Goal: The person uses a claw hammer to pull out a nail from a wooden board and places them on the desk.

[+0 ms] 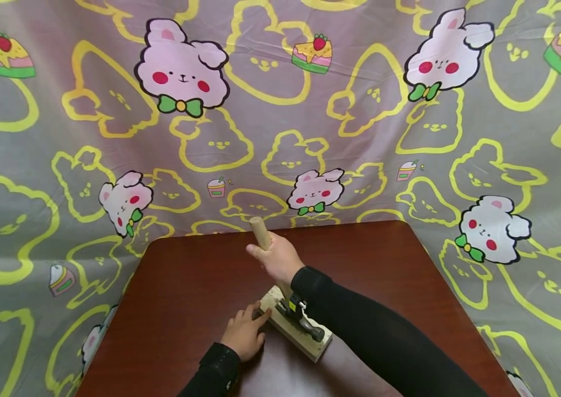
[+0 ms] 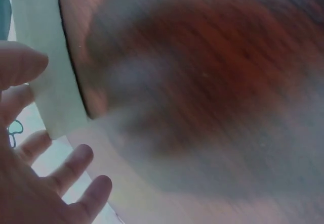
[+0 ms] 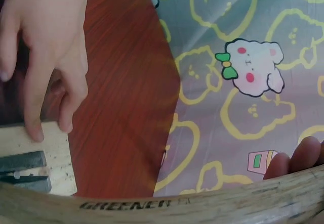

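Note:
My right hand (image 1: pixel 280 260) grips the upper part of a claw hammer's wooden handle, which stands steeply up from the board. The hammer's dark metal head (image 1: pixel 316 333) lies over a pale wooden block (image 1: pixel 305 342). In the right wrist view the split claw (image 3: pixel 25 158) rests at the block's top, with a small light spot in its slot; the printed handle (image 3: pixel 202 202) crosses the bottom. With fingers spread, my left hand (image 1: pixel 244 335) presses on the block's left end, one fingertip on top and others at the end edge. The right forearm hides part of the hammer.
The block sits on a dark red-brown table (image 1: pixel 191 286) with rounded far corners. Behind and beside the table hangs a grey curtain (image 1: pixel 270 121) printed with rabbits and yellow outlines. Black sleeves (image 1: pixel 389 336) cover both arms.

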The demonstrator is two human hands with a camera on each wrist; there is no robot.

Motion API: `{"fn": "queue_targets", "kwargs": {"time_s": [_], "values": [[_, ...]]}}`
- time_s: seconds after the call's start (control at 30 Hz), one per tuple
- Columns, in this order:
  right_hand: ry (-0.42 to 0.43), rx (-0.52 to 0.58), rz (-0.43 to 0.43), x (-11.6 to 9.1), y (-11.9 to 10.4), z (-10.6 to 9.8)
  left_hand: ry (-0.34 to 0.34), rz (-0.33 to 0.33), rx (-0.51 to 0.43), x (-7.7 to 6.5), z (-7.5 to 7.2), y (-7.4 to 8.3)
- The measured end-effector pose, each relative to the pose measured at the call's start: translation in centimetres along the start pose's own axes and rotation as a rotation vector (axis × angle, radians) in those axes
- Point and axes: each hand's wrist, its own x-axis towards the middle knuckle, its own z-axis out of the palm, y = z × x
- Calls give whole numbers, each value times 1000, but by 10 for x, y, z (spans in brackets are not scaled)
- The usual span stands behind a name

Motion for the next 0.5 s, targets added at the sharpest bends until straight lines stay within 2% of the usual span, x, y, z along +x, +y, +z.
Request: {"fn": "queue_targets", "kwargs": {"time_s": [0.17,0.27,0.33,0.4,0.5], "values": [[19,15,-23,0,-3,-5,-15,-8,42,7,-2,5],[31,68,-37,1,-6,-8,5,-7,47,11,-4,11],[23,115,-47,3,-8,-10,27,19,55,12,-5,14],[1,166,-50,3,-13,-11,51,71,74,11,-3,17],[-64,262,-55,3,-24,-13,69,125,105,8,3,19]]}}
